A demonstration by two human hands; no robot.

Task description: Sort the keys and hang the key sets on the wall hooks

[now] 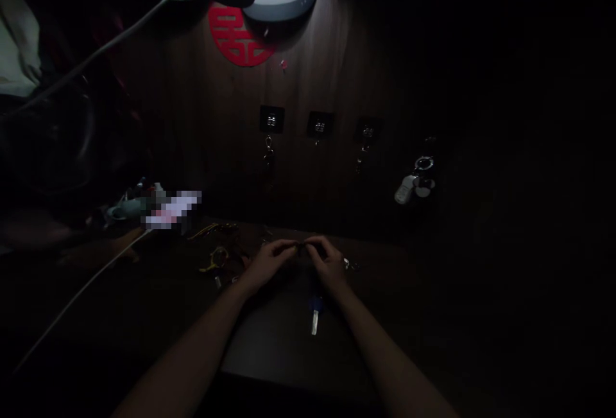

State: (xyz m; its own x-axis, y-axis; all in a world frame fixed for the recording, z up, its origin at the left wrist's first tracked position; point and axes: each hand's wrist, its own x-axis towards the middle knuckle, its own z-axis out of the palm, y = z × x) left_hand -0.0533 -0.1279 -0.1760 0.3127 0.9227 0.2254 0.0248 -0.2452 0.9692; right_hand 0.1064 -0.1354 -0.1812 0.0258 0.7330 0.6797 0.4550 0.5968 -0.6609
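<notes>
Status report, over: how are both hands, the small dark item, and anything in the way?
Left hand and right hand: pinching small dark item. Item too dim to identify. Silver-and-blue object lies nearer the body, not visibly blocking.

The small piece (301, 248) between my left grip (270, 260) and my right grip (329, 266) looks black. Near me, a key-like piece (314, 320) pairs silver with deep blue. My bench (283, 348) is dark brown. I see brown wood grain on the wall panel (332, 61), a bright red double-happiness cutout (247, 57), black hook plates (264, 124), and a white upper cord (115, 38).
</notes>
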